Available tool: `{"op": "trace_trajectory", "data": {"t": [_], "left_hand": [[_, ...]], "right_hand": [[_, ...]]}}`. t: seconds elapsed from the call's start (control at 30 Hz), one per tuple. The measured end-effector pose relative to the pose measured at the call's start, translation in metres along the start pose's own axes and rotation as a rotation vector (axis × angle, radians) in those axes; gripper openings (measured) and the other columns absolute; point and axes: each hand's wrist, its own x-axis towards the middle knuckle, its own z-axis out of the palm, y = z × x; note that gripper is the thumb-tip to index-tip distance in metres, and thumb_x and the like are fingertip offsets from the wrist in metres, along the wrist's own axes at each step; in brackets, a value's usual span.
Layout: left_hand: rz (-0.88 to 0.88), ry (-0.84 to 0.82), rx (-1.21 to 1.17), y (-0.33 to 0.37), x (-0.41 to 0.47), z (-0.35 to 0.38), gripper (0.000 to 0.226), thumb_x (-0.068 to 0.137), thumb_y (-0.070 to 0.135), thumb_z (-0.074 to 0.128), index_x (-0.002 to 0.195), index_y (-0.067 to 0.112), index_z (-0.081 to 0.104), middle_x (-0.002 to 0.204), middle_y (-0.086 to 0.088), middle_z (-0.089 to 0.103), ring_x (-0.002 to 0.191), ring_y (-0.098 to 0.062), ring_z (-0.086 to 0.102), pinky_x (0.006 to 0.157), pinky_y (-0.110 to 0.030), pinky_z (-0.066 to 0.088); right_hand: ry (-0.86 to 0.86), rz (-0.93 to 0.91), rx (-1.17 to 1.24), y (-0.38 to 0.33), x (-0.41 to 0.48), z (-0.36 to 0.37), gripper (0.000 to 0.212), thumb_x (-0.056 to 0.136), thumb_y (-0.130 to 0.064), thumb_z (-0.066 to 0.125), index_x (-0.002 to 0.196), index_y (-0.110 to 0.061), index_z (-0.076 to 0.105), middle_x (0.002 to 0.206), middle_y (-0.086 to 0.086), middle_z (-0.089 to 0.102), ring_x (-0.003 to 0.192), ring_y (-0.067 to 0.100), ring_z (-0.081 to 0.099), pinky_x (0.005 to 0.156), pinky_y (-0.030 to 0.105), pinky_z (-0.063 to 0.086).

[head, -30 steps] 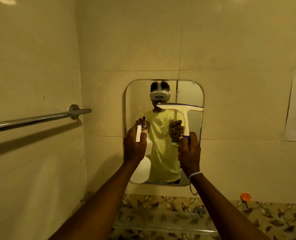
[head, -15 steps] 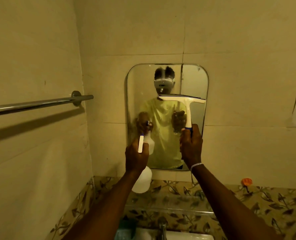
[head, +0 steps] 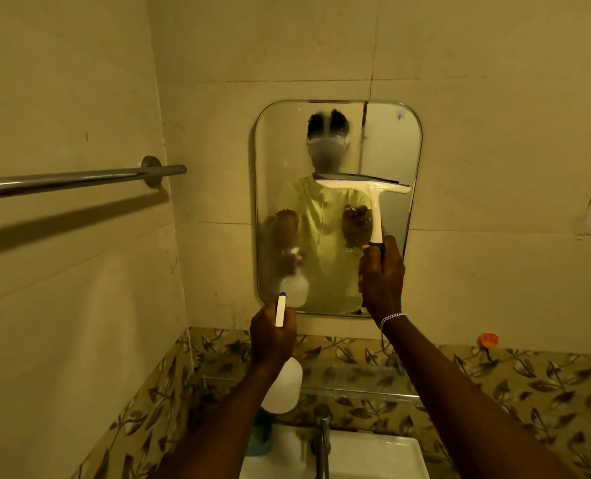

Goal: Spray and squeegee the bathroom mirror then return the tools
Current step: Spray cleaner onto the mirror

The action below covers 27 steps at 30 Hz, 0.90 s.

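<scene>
- Mirror (head: pixel 335 160), rounded corners, hangs on the tiled wall at centre frame. Its lower left portion looks hazy, presumably from spray mist; the upper right reads clearer.
- Left hand (head: pixel 271 338), lower centre of frame, is closed around the neck of a white spray bottle (head: pixel 283 388). The bottle body hangs below the fist; the white trigger with a blue tip stands above it, aimed at the mirror's bottom left corner. The hand sits just below the mirror's lower edge, in front of it.
- Likely reason for this hold: nozzle stays pointed at the glass, so misting can go on without regripping.
- Right hand (head: pixel 381 276), right of centre, is wrapped fully around the blue-and-white handle of a squeegee (head: pixel 365 184). The handle rises nearly upright; the blade lies roughly level across the mirror's right half at mid-height.
- Whether the blade touches the glass cannot be told from this view.
- Judgement: blade is held level and high so that a downward pull would clear a full strip of the wet glass. Spraying appears done or nearly done; wiping is barely begun.
- Sink (head: pixel 384 454) and tap (head: pixel 321 440) sit at bottom centre, directly under both hands. Towel rail (head: pixel 80 179) is at left, well apart.
</scene>
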Motion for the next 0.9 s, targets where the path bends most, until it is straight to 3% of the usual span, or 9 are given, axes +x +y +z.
{"op": "trace_trajectory", "data": {"t": [0.2,0.33,0.4,0.5,0.6,0.7,0.77,0.83,0.9], "left_hand": [[-0.087,-0.113,0.028,-0.038,-0.030,0.000,0.016,0.095,0.023,0.062,0.087,0.010,0.067,0.072,-0.007,0.065,0.064,-0.023,0.064,0.059,-0.041,0.058],[0.020,-0.093,-0.013,-0.029,-0.027,0.004,0.006,0.094,0.019,0.065,0.092,0.013,0.064,0.075,-0.002,0.063,0.065,-0.015,0.063,0.057,-0.040,0.058],[0.083,-0.081,-0.059,-0.007,-0.014,0.009,0.006,0.093,0.018,0.066,0.089,0.015,0.063,0.071,0.002,0.060,0.062,-0.011,0.061,0.053,-0.033,0.055],[0.179,-0.097,-0.128,0.039,0.014,0.021,0.008,0.096,0.021,0.061,0.089,0.017,0.061,0.069,0.009,0.055,0.061,-0.007,0.058,0.053,-0.019,0.044],[0.255,-0.077,-0.201,0.092,0.043,0.038,0.014,0.096,0.023,0.056,0.089,0.013,0.063,0.072,0.002,0.060,0.063,-0.013,0.059,0.054,-0.026,0.048],[0.287,-0.043,-0.285,0.139,0.067,0.056,0.018,0.095,0.024,0.056,0.101,0.009,0.065,0.087,-0.008,0.069,0.076,-0.019,0.065,0.067,-0.036,0.059],[0.320,-0.051,-0.332,0.165,0.079,0.066,0.022,0.096,0.026,0.056,0.109,0.010,0.064,0.095,-0.009,0.070,0.084,-0.017,0.066,0.074,-0.032,0.060],[0.363,-0.077,-0.343,0.186,0.087,0.076,0.022,0.096,0.030,0.054,0.106,0.013,0.063,0.090,-0.004,0.069,0.079,-0.014,0.066,0.069,-0.024,0.057],[0.377,-0.085,-0.325,0.198,0.089,0.085,0.014,0.094,0.033,0.053,0.091,0.021,0.059,0.073,0.007,0.061,0.065,-0.009,0.063,0.055,-0.020,0.050]], "right_hand": [[0.001,0.013,-0.006,0.002,-0.005,-0.003,0.020,0.104,-0.015,0.048,0.117,-0.003,0.056,0.079,0.017,0.055,0.067,0.029,0.052,0.063,0.046,0.051],[0.037,0.000,-0.007,0.002,-0.005,-0.009,0.027,0.100,-0.025,0.050,0.116,-0.003,0.056,0.078,0.012,0.057,0.065,0.027,0.054,0.060,0.043,0.052],[0.079,-0.014,0.003,0.001,-0.004,-0.014,0.038,0.093,-0.038,0.047,0.113,-0.007,0.056,0.076,0.007,0.058,0.062,0.021,0.054,0.056,0.037,0.050],[0.142,-0.034,-0.011,-0.001,0.002,-0.026,0.032,0.090,-0.044,0.043,0.100,-0.015,0.053,0.073,0.011,0.057,0.059,0.027,0.053,0.052,0.048,0.051],[0.201,-0.022,-0.033,-0.005,0.012,-0.042,0.024,0.092,-0.042,0.043,0.093,-0.019,0.050,0.071,0.012,0.056,0.060,0.039,0.053,0.052,0.060,0.051],[0.240,-0.043,-0.059,-0.012,0.020,-0.059,0.022,0.092,-0.044,0.042,0.094,-0.023,0.050,0.071,0.004,0.056,0.059,0.024,0.054,0.054,0.056,0.052],[0.264,-0.054,-0.072,-0.016,0.025,-0.070,0.017,0.093,-0.042,0.042,0.093,-0.027,0.049,0.073,0.010,0.058,0.061,0.034,0.055,0.053,0.057,0.053],[0.300,-0.061,-0.090,-0.018,0.029,-0.079,0.015,0.094,-0.042,0.042,0.092,-0.028,0.049,0.076,0.019,0.059,0.063,0.043,0.056,0.051,0.059,0.052],[0.323,-0.056,-0.088,-0.018,0.032,-0.087,0.017,0.094,-0.043,0.043,0.093,-0.027,0.049,0.078,0.022,0.059,0.061,0.038,0.054,0.051,0.059,0.052]]}}
